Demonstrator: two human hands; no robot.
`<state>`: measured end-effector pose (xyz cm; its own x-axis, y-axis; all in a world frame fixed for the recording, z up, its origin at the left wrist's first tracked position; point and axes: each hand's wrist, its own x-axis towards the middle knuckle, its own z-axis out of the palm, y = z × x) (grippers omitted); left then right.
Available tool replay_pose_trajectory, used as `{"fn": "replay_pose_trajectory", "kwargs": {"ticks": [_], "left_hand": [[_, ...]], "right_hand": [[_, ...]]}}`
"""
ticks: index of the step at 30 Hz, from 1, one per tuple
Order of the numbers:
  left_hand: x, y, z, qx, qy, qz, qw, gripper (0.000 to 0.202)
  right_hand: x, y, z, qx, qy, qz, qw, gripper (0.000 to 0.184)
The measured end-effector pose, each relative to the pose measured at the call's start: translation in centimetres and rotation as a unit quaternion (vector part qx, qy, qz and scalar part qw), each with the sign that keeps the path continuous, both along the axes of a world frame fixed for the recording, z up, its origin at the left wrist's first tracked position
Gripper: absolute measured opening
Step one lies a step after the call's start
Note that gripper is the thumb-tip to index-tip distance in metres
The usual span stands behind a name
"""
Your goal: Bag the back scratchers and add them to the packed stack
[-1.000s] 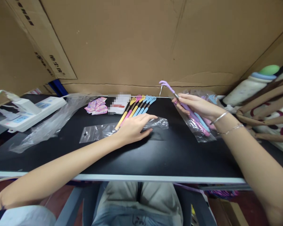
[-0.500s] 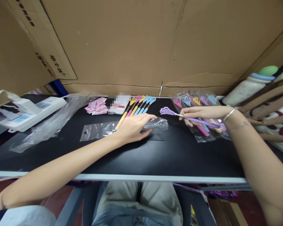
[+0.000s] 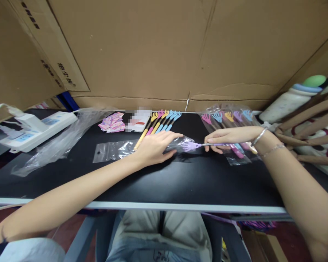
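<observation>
My right hand (image 3: 229, 137) pinches the shaft of a purple back scratcher (image 3: 190, 146), whose claw head sits at the open mouth of a clear plastic bag (image 3: 117, 150). My left hand (image 3: 154, 147) lies on that bag with its fingers spread, pressing it to the black table (image 3: 166, 182). A row of yellow, pink and blue back scratchers (image 3: 161, 122) lies just beyond my left hand. More coloured scratchers rest in an open clear packet (image 3: 229, 122) behind my right hand.
Cardboard panels (image 3: 164, 51) wall in the back and left. A white power strip (image 3: 32, 129) and loose plastic film (image 3: 62, 142) lie at the left, pink cards (image 3: 112, 122) and a white packet (image 3: 138, 122) at the back. A bottle (image 3: 289, 98) and a bag stand at the right.
My right hand lifted the purple scratcher from the packet, swung it down and left, and brought its head to the bag's mouth. My left hand stayed on the bag.
</observation>
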<state>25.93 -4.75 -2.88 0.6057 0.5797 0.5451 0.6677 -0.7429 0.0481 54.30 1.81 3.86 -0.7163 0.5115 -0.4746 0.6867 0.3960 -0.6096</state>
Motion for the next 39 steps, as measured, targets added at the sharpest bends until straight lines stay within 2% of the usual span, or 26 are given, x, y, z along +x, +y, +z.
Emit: {"fn": "replay_pose_trajectory", "kwargs": {"ticks": [3,13,20,27,34,39], "left_hand": [[0.0,0.1,-0.1,-0.008,0.0,-0.001,1.0,0.042],[0.0,0.2,-0.4,-0.01,0.012,0.005,1.0,0.044],[0.0,0.3,-0.5,-0.012,0.004,0.008,1.0,0.042],[-0.1,0.3,-0.4,-0.015,0.013,0.003,1.0,0.043],[0.1,0.1,-0.3,-0.053,0.017,-0.013,0.998,0.044],[0.2,0.2,-0.5,-0.062,0.028,-0.024,0.997,0.043]], "right_hand": [[0.3,0.4,0.0,-0.053,-0.008,0.013,0.998,0.049],[-0.1,0.8,-0.6,-0.043,0.016,0.011,0.999,0.044],[-0.6,0.3,-0.3,-0.064,0.02,-0.008,0.998,0.041],[-0.7,0.3,-0.8,-0.083,0.034,-0.014,0.996,0.041],[-0.9,0.1,-1.2,-0.099,0.033,-0.002,0.995,0.04],[-1.1,0.0,-1.4,-0.086,0.016,-0.008,0.996,0.041]]}}
